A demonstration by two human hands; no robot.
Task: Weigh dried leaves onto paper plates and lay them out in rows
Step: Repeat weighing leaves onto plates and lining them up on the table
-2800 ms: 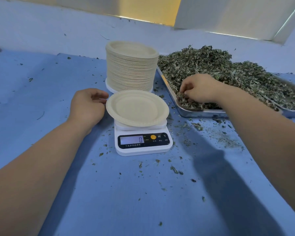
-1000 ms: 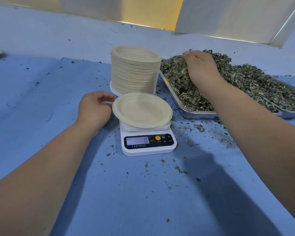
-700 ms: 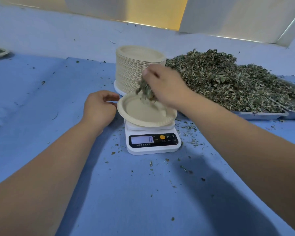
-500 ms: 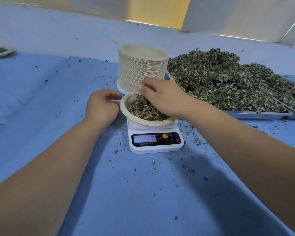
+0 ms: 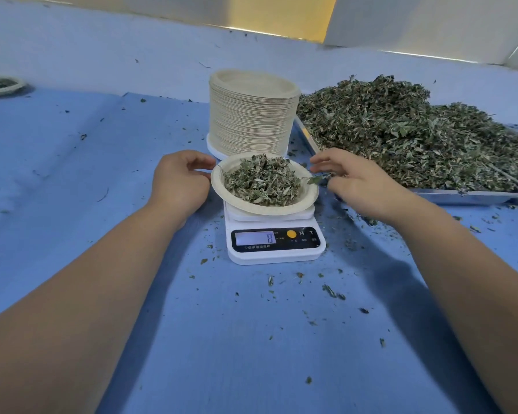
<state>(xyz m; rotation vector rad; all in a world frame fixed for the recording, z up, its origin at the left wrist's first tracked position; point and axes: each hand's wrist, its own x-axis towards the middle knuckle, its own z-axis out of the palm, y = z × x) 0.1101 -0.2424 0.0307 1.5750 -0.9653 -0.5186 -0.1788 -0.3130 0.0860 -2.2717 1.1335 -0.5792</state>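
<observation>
A paper plate (image 5: 281,209) sits on the white digital scale (image 5: 274,245) at the centre, with a heap of dried leaves (image 5: 260,182) on it. The display shows a single digit. My left hand (image 5: 178,183) rests on the blue cloth beside the plate, loosely curled, with thumb and forefinger at the left rim. My right hand (image 5: 359,182) hovers just right of the plate with relaxed, spread fingers, and a few leaf bits hang at its fingertips.
A tall stack of paper plates (image 5: 251,115) stands right behind the scale. A metal tray (image 5: 461,196) heaped with loose dried leaves (image 5: 401,132) lies at the right. A filled plate (image 5: 0,85) sits at the far left. Leaf crumbs dot the blue cloth (image 5: 251,339).
My right hand took a handful from the tray, dropped it on the empty plate and drew back to the right. The left hand stayed at the rim.
</observation>
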